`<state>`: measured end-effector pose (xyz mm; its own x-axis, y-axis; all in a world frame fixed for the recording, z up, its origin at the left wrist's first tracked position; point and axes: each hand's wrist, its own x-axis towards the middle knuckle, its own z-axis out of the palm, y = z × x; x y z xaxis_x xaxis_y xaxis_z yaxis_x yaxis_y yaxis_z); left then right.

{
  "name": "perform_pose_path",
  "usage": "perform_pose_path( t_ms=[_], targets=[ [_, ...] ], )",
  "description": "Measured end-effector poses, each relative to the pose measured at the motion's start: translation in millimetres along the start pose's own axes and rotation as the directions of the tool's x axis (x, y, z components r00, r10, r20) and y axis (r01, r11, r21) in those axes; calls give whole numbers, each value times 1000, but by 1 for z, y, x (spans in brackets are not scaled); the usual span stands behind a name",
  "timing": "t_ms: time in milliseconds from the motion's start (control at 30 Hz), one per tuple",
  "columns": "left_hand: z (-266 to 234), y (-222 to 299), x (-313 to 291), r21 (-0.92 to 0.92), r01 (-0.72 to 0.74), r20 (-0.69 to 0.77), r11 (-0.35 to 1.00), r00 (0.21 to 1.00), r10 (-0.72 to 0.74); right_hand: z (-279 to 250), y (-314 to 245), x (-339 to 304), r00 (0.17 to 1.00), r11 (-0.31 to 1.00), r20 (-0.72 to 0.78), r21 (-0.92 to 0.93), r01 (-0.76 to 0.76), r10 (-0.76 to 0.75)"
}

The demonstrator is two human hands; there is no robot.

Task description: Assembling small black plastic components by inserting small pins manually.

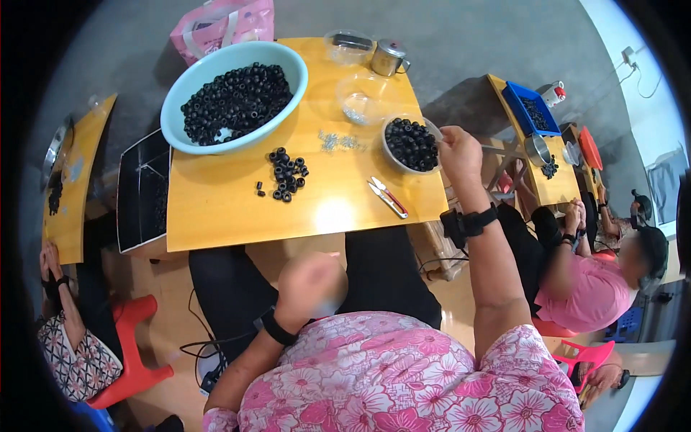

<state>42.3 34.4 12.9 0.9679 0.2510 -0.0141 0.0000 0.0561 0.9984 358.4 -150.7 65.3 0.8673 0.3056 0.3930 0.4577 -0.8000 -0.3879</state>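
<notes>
My right hand [461,155] is at the right side of the table, its fingers closed on the rim of a clear round plastic bowl [389,153]. Small black ring-like parts [412,144] fill that bowl. My left hand [308,286] rests over my lap, below the table's front edge; a blur covers it and hides its fingers. Thread snips [389,198] with red on the handle lie just in front of the bowl. Left of them is a loose group of black parts [288,175], some upright and some on their sides. Small silvery metal pieces [340,142] are scattered behind.
A large pale-blue basin [294,108] of black parts stands at the table's back left. Another clear bowl [360,90], a lidded metal mug [389,57] and a clear tub [349,45] line the back. People sit at neighbouring tables [101,158] on both sides. A black-lined box [140,187] is left.
</notes>
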Motion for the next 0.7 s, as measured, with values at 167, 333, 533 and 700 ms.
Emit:
perform_pose_path(
  t_ms=[167,333,533,700],
  targets=[
    [1,0,9,-95,3,66,996,998,4,-6,-29,-22,994,958,-4,268,103,-106],
    [0,-8,25,-3,-66,52,998,996,66,9,-81,-51,951,856,123,480,194,-284],
    [-2,-26,22,-125,-34,29,992,999,38,42,-134,-60,890,852,310,504,144,-334],
    [-3,-39,19,-194,26,44,981,999,-18,77,-146,-39,865,831,275,498,246,-421]
  ],
)
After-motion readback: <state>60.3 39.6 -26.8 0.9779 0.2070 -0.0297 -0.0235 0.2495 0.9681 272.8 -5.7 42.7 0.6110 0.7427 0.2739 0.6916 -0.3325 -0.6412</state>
